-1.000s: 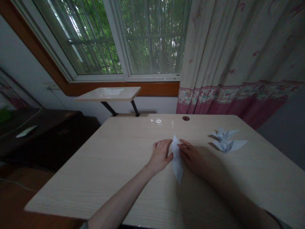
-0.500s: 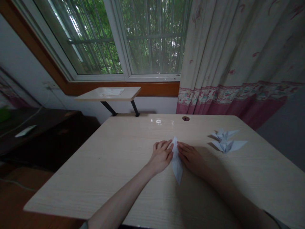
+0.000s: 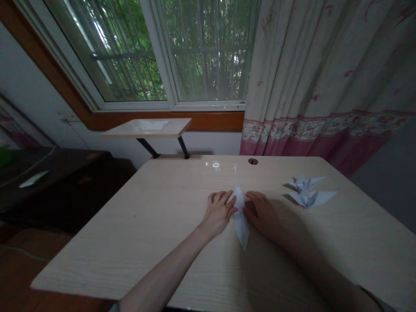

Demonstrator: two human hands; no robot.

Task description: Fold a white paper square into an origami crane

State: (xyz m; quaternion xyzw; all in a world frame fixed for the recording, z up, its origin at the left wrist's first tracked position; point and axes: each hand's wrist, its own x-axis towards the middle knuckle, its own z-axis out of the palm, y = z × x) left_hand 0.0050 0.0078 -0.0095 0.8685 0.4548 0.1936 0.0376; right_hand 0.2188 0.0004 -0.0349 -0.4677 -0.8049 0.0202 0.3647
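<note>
Since the long white folded paper (image 3: 241, 227) seems light, bendy, hold edges | left hand (image 3: 217, 214) 9 o'clock, right hand (image 3: 264, 215) 3 o'clock | can't tell grips

From here I count two bare hands, one left (image 3: 218, 213) and one right (image 3: 264, 216), and one folded paper (image 3: 241, 227) between them, on one desk (image 3: 156, 242). Two paper birds (image 3: 308, 199) sit to the right. Far left, one raised shelf (image 3: 178, 128) shows two black legs (image 3: 183, 147); far off, two window panes (image 3: 208, 76) and, rightward, one patterned curtain (image 3: 305, 78).
</note>
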